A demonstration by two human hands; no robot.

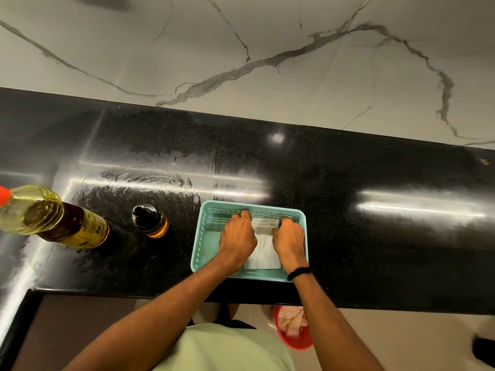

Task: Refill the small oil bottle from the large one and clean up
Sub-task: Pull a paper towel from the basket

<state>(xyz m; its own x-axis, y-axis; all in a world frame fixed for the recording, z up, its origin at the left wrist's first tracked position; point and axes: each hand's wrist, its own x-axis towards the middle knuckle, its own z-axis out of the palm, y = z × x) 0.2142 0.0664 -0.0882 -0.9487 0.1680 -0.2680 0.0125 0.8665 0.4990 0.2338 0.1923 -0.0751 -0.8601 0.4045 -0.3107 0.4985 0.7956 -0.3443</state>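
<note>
Apparently cleanup: the small bottle (150,220) stands capped beside the large bottle (53,218) on the surface (348,170). Right of them, in the basket (197,250), the left hand (237,238) and right hand (289,242) flank the tissue (263,254), fingers bent; grip unclear. Next, lift a sheet cleanly.

1. The red cap (4,195) of the large oil bottle (53,220) is running off the left edge.
2. The left hand (237,236) and right hand (289,241) are covering the white cloth (263,253) at both sides, their fingertips curling out of sight.
3. The bench (375,236) is masking the far rim of the red bucket (292,341).
</note>
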